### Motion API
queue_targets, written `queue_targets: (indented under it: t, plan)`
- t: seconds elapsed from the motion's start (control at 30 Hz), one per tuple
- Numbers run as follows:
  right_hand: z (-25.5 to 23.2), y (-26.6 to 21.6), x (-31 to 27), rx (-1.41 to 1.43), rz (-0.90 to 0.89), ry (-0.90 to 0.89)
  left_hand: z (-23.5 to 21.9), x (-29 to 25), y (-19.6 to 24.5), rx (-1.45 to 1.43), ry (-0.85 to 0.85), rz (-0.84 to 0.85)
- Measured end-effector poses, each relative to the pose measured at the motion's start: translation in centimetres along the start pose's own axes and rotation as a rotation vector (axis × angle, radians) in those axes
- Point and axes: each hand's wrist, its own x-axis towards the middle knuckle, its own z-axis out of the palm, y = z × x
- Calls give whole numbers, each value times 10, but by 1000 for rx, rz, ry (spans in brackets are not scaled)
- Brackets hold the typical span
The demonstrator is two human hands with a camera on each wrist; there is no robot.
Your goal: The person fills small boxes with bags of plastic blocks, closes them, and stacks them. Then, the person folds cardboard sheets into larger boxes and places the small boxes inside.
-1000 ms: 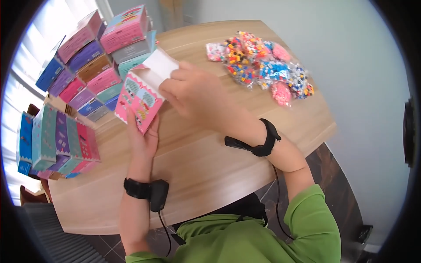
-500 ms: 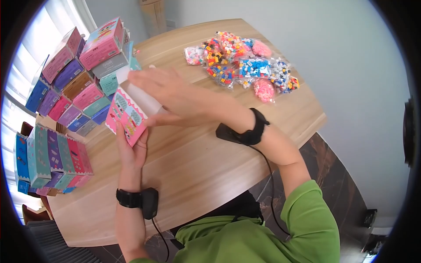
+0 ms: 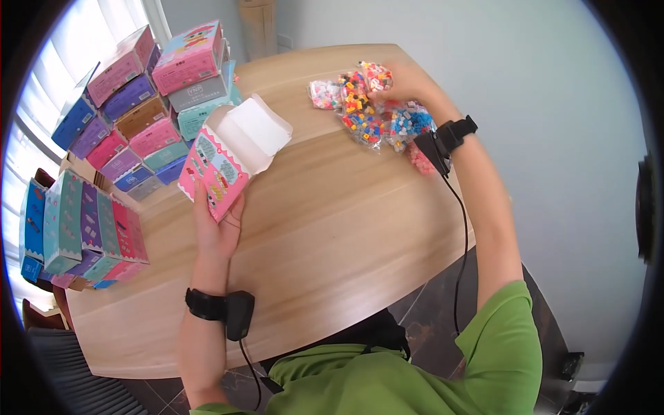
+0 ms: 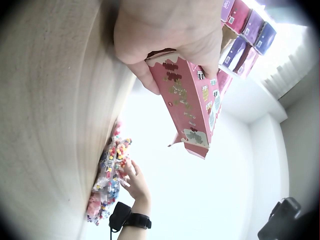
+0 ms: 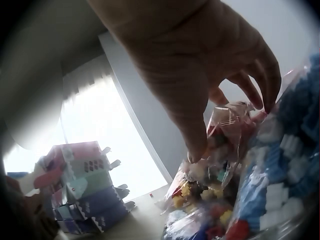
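Observation:
My left hand [image 3: 219, 232] grips the lower end of a pink cardboard box [image 3: 216, 171] with printed pictures and a scalloped trim, tilted over the table. The box's lid flap [image 3: 259, 124] stands open, showing its white inside. In the left wrist view, fingers and thumb hold opposite sides of the box [image 4: 182, 100]. My right hand [image 3: 409, 84], blurred in the head view, is at the pile of clear bags of small coloured bricks [image 3: 363, 121]. From the right wrist, its thumb and fingers are spread over a bag's crinkled top [image 5: 232, 117], fingertips right at the plastic.
Stacked coloured boxes [image 3: 145, 104] stand at the table's back left, and another row of boxes [image 3: 86, 225] at the left edge. A bag of blue and white bricks [image 5: 280, 170] lies beside my right hand. Wrist cameras with cables [image 3: 238, 315] sit on both forearms.
My right hand has left the box's lid flap and moved right to the bags of bricks. The left hand still holds the box, whose open flap now shows fully.

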Motion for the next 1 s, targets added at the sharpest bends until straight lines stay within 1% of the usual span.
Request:
queue_targets:
  t: [0.03, 0.13, 0.23, 0.33, 0.43, 0.53, 0.63, 0.67, 0.77, 0.87, 1.0]
  plan:
    - [0, -2, 2, -18, -39, -22, 0, 0, 1, -1, -10, 0]
    - [-5, -8, 2, 18, 70, -60, 0, 0, 0, -11, -28, -3]
    - [-25, -18, -7, 273, 145, 318, 2, -1, -2, -5, -38, 19]
    - [-49, -52, -27, 991, 48, 296, 0, 2, -5, 22, -61, 48]
    - [-55, -108, -49, 1913, -160, 12, 6, 1, -4, 56, -66, 70]
    - [-34, -148, -56, 2178, -75, -115, 9, 0, -4, 109, -45, 92]
    - [-7, -160, -47, 2049, -119, 12, 11, -2, -3, 91, -17, 103]
    - [-5, -165, -45, 2046, -45, 101, 11, -2, -3, 76, -13, 104]
    - [8, -162, -39, 1823, -29, 270, 11, 0, -2, 57, 6, 115]
    - [17, -163, -40, 1417, -140, 339, 13, 0, -2, 60, 17, 127]
    - [29, -175, -43, 1408, -200, 269, 12, 0, -6, 127, 22, 112]
